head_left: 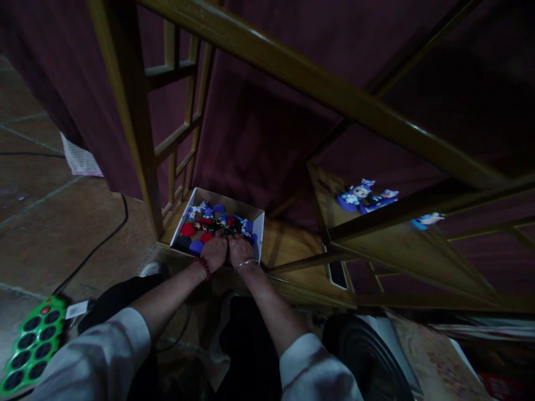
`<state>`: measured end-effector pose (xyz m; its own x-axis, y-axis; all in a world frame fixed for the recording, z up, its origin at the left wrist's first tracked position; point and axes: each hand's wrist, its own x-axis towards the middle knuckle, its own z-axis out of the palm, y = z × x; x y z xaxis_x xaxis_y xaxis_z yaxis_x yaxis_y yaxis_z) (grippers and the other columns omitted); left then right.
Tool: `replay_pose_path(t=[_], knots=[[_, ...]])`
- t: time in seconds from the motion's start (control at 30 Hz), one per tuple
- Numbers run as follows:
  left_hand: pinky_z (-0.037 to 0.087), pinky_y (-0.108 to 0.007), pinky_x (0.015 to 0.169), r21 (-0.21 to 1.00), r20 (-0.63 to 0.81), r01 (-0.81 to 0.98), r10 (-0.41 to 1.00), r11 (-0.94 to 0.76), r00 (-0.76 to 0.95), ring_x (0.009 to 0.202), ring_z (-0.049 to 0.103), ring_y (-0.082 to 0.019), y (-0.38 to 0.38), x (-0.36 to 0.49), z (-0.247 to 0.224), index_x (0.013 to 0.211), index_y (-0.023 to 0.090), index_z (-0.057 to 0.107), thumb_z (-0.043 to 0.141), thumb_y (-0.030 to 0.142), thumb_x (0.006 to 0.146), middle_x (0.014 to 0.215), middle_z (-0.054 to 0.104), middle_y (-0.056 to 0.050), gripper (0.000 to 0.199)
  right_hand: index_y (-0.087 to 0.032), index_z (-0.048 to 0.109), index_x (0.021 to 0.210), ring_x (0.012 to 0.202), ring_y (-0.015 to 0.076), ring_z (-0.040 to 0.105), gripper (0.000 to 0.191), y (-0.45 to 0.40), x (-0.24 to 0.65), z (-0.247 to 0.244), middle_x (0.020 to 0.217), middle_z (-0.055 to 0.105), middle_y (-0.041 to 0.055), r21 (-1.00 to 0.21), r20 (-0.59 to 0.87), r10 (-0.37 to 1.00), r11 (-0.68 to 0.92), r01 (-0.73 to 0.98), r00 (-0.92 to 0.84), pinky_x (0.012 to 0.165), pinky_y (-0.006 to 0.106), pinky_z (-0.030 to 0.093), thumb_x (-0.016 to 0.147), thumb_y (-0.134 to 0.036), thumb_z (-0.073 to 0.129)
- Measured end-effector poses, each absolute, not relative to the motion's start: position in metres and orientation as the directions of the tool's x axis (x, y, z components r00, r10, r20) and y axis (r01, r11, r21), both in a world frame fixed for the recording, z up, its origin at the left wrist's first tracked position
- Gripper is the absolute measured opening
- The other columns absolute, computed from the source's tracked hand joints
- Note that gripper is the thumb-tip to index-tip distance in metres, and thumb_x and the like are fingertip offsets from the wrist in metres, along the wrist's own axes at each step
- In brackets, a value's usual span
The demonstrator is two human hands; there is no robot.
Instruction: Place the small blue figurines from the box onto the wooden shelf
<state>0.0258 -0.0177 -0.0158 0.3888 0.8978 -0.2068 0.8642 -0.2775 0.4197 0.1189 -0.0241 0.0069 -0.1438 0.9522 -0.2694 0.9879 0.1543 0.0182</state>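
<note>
A shallow white cardboard box (259, 231) sits on a low wooden shelf, with small figurines and round bases inside. My left hand (214, 252), with a red bead bracelet at the wrist, reaches over its front edge. Close beside it is my right hand (239, 249), wearing a silver bangle. Both hands have their fingers curled down and in, near dark figurine parts (215, 224); what they grip is hidden. A blue-and-white figurine (200, 210) lies at the box's left back. Red discs (188, 229) and a blue disc (196, 247) lie left of my hands.
A wooden shelf frame (142, 161) rises left of the box, and a beam crosses above. Blue figurines (355, 195) stand on a higher shelf to the right. A green pad with dark round buttons (35, 342) and a black cable (104, 245) lie on the floor.
</note>
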Motion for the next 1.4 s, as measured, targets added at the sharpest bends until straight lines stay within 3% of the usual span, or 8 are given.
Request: replay_pose_path(t=[0.23,0.53,1.0,1.23,1.4], knots=[[0.048,-0.027,0.064,0.396,-0.206,0.871,0.896,-0.291,0.393,0.078,0.060,-0.017,-0.017,0.026,-0.019,0.099,0.010,0.053,0.027,0.006,0.080,0.106,0.049,-0.015,0.032,-0.016,0.054,0.100,0.091,0.0183,0.057,0.029,-0.027,0.124,0.001,0.103,0.058,0.0106,-0.035,-0.201,0.973,0.108,0.993,-0.113,0.073,0.027,0.044,0.079,-0.008,0.036],[0.048,-0.028,0.063,0.379,-0.205,0.885,0.907,-0.272,0.367,0.079,0.061,-0.018,-0.018,0.027,-0.017,0.104,0.008,0.049,0.029,0.003,0.076,0.106,0.050,-0.016,0.034,-0.016,0.054,0.103,0.094,0.0159,0.056,0.036,-0.027,0.139,-0.002,0.101,0.061,0.0088,-0.228,-0.202,0.974,0.057,0.972,-0.105,0.080,0.024,0.040,0.070,-0.004,0.046],[0.046,-0.026,0.067,0.381,-0.194,0.880,0.906,-0.284,0.377,0.083,0.060,-0.017,-0.017,0.030,-0.018,0.098,0.013,0.053,0.032,0.005,0.078,0.104,0.053,-0.013,0.030,-0.021,0.057,0.099,0.095,0.0147,0.056,0.030,-0.028,0.149,-0.005,0.101,0.062,0.0047,-0.218,-0.187,0.977,0.063,0.974,-0.105,0.080,0.022,0.040,0.073,-0.010,0.048],[0.045,-0.024,0.068,0.385,-0.187,0.879,0.909,-0.282,0.373,0.084,0.060,-0.016,-0.014,0.033,-0.020,0.095,0.012,0.054,0.030,0.004,0.079,0.100,0.056,-0.012,0.030,-0.020,0.059,0.094,0.089,0.0170,0.059,0.025,-0.030,0.143,-0.004,0.096,0.064,0.0069,-0.117,-0.221,0.974,0.016,0.993,-0.042,0.073,0.024,0.043,0.076,-0.011,0.044],[0.045,-0.026,0.071,0.403,-0.163,0.871,0.914,-0.282,0.372,0.086,0.059,-0.017,-0.014,0.033,-0.021,0.097,0.009,0.052,0.033,0.003,0.076,0.102,0.056,-0.014,0.029,-0.021,0.056,0.099,0.090,0.0170,0.059,0.025,-0.033,0.143,-0.011,0.100,0.062,0.0069,-0.170,-0.180,0.984,-0.014,0.985,-0.017,0.073,0.025,0.044,0.078,-0.016,0.045]])
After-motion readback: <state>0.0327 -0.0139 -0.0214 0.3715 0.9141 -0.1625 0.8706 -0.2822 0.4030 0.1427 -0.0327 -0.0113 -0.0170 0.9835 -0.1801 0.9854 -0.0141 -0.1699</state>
